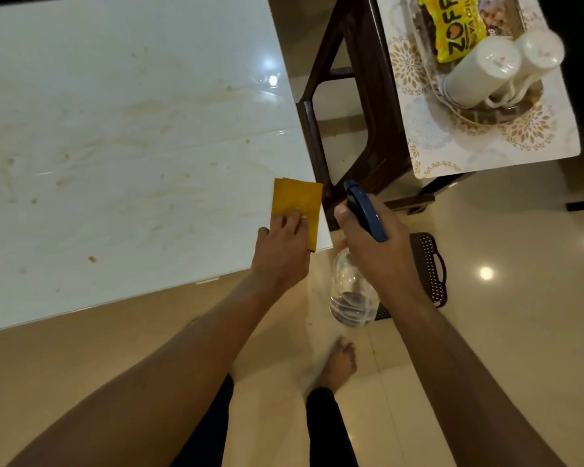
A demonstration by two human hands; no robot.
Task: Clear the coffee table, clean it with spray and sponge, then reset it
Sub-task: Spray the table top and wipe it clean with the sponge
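stained table [115, 146]: left hand [280, 254] presses sponge [295, 210] (yellow); right hand [378, 251] grips spray bottle [353, 294]

One legible marking is found. At the 1 o'clock position of the head view, a yellow packet [455, 25] lies in a tray [533, 106] on a patterned mat [486, 153]. The packet carries bold dark letters reading "ZOFF", with the O drawn partly in orange; the word runs steeply upward across the pack and its upper end is cut by the frame edge. A second, smaller line of print beside it begins "VA" and is too blurred to read further. At the 3 o'clock edge of the packet, a small fragment looks like "0", not confirmed. No other surface in view bears readable text.
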